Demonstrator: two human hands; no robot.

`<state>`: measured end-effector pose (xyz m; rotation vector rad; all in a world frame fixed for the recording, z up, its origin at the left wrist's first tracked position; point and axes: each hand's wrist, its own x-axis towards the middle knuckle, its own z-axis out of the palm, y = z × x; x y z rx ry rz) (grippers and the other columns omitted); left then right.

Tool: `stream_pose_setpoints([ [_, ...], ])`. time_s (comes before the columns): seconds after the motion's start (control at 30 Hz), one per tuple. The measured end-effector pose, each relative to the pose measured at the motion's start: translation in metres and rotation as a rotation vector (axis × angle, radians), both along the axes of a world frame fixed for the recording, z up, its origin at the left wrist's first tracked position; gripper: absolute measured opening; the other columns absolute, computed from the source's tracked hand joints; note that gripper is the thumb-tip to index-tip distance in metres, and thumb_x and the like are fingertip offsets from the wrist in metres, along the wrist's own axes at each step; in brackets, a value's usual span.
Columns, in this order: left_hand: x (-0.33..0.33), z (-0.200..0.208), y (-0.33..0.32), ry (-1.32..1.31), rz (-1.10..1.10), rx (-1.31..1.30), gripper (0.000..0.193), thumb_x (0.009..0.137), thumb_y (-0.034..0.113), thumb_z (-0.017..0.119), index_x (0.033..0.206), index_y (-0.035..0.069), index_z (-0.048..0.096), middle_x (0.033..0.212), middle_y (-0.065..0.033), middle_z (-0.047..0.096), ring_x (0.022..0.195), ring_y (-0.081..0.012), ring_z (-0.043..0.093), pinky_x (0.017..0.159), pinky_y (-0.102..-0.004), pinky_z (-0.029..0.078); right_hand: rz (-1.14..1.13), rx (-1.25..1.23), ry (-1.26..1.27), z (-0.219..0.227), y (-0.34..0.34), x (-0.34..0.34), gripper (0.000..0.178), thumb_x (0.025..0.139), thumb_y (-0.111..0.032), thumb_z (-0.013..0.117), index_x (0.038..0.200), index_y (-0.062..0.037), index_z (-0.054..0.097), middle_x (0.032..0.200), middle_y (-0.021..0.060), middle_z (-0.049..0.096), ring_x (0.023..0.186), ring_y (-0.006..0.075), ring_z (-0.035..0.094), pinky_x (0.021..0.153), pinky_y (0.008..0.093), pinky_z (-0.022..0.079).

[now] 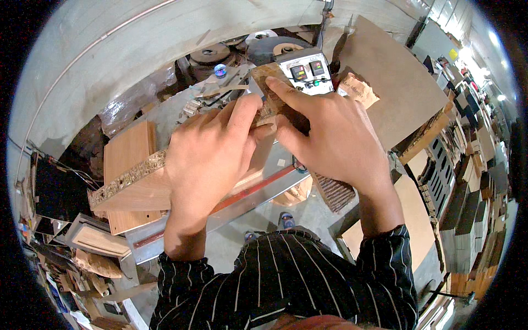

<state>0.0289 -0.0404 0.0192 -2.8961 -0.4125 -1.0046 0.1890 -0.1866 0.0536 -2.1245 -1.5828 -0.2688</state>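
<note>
My left hand (209, 151) is closed over a wood-faced particle board (135, 195), whose raw chip edge faces up to the left of it. The board passes beneath my hand, which hides its middle. My right hand (338, 137) is closed on a long dark brown bar (334, 192) with a ridged lower end. Its index finger lies along the bar's upper part, and the thumb points toward my left fingers. The two hands nearly meet where bar and board come together; the exact contact is hidden.
Beneath is a grey metal machine table (225, 217) with a red strip. A control box (308, 74) with small displays stands behind my right hand, beside torn brown paper (357, 91). A large brown panel (385, 77) lies at right; another wood-faced panel (129, 146) is at left.
</note>
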Motion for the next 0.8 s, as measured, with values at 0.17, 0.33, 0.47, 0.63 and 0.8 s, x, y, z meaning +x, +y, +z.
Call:
stream_pose_setpoints([
  [0.17, 0.0, 0.008, -0.002, 0.034, -0.012, 0.0, 0.052, 0.092, 0.018, 0.082, 0.138, 0.014, 0.06, 0.1, -0.0075, 0.08, 0.081, -0.0298, 0.079, 0.069, -0.0426, 0.063, -0.014, 0.057, 0.013, -0.005, -0.002, 0.023, 0.053, 0.096, -0.023, 0.071, 0.148, -0.0126, 0.073, 0.077, 0.0266, 0.069, 0.072, 0.044, 0.072, 0.074, 0.0499, 0.058],
  [0.33, 0.0, 0.004, 0.005, 0.027, 0.017, -0.042, 0.058, 0.092, 0.019, 0.084, 0.144, 0.013, 0.058, 0.09, -0.0109, 0.08, 0.077, -0.032, 0.079, 0.067, -0.0443, 0.062, 0.023, 0.039, 0.049, -0.008, -0.011, -0.003, 0.054, 0.098, -0.023, 0.07, 0.151, -0.0127, 0.071, 0.081, 0.0266, 0.071, 0.077, 0.0442, 0.074, 0.076, 0.0498, 0.059],
  [0.47, 0.002, -0.002, 0.006, -0.005, 0.027, -0.062, 0.062, 0.091, 0.017, 0.083, 0.147, 0.013, 0.057, 0.086, -0.0118, 0.079, 0.076, -0.033, 0.079, 0.067, -0.0447, 0.062, -0.004, -0.015, 0.038, -0.002, -0.013, -0.014, 0.052, 0.097, -0.024, 0.071, 0.147, -0.0109, 0.073, 0.082, 0.0264, 0.072, 0.079, 0.0456, 0.074, 0.077, 0.0508, 0.059],
  [0.63, 0.002, 0.001, 0.008, 0.017, 0.001, -0.045, 0.065, 0.091, 0.016, 0.083, 0.149, 0.013, 0.055, 0.085, -0.0113, 0.079, 0.077, -0.0329, 0.079, 0.068, -0.0449, 0.062, 0.018, 0.048, -0.024, 0.001, 0.004, 0.005, 0.051, 0.096, -0.027, 0.071, 0.144, -0.01, 0.075, 0.082, 0.0265, 0.073, 0.078, 0.0445, 0.074, 0.078, 0.0507, 0.059],
  [0.8, 0.0, 0.005, 0.001, 0.032, 0.021, -0.014, 0.065, 0.089, 0.018, 0.084, 0.148, 0.014, 0.056, 0.092, -0.0105, 0.08, 0.078, -0.0312, 0.079, 0.068, -0.0432, 0.063, -0.013, 0.041, 0.015, 0.0, -0.001, 0.001, 0.051, 0.096, -0.027, 0.071, 0.144, -0.0115, 0.075, 0.079, 0.0256, 0.072, 0.074, 0.044, 0.074, 0.076, 0.0504, 0.059],
])
